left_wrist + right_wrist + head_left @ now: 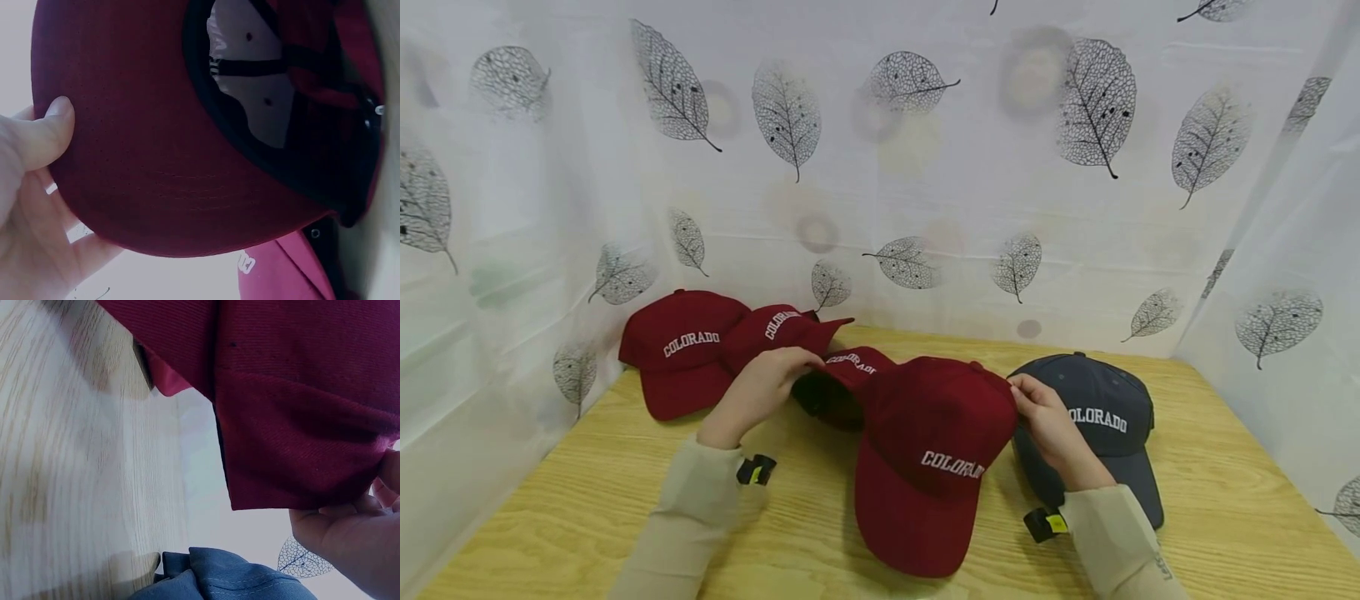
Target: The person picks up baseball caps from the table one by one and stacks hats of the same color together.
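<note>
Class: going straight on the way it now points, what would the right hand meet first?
The right hand would probably meet the front red cap it pinches; beyond, perhaps the leaf-patterned curtain, though depth is unclear.

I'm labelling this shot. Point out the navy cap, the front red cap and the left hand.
Navy cap (1108,398), head view: front of the crown.
Front red cap (917,429), head view: crown.
Left hand (756,393), head view: back.
</note>
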Motion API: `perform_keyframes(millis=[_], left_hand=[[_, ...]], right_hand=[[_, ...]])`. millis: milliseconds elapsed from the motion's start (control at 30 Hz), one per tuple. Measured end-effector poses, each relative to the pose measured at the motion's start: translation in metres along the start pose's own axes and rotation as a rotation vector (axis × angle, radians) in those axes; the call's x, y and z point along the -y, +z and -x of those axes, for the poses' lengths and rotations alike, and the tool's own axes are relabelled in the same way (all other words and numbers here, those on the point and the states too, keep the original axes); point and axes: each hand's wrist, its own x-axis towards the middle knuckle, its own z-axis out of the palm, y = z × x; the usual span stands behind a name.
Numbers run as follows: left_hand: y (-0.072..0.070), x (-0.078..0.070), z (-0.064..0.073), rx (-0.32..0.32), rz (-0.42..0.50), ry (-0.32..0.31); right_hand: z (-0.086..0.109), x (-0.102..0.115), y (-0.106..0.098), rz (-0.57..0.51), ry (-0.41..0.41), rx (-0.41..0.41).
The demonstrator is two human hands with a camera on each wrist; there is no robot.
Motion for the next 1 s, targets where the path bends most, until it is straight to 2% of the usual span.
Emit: perform_keyframes(millis=[267,433,733,1000], left_hand=[[-0.013,0.005,0.003,-0.044,0.015,0.002],[-0.02,0.005,0.004,-0.05,0.035,-0.009],[-0.035,0.001,0.007,-0.056,0.044,-0.035],[-0.05,-0.003,0.012,-0.12,0.01,-0.011]], right_hand=[[0.0,0.0,0.001,0.035,0.048,-0.057],[-0.001,0.0,0.002,0.057,0.089,-0.102],[-0.002,0.0,0.002,0.064,0.103,-0.105],[-0.002,0.001,0.002,0.055,0.117,-0.127]])
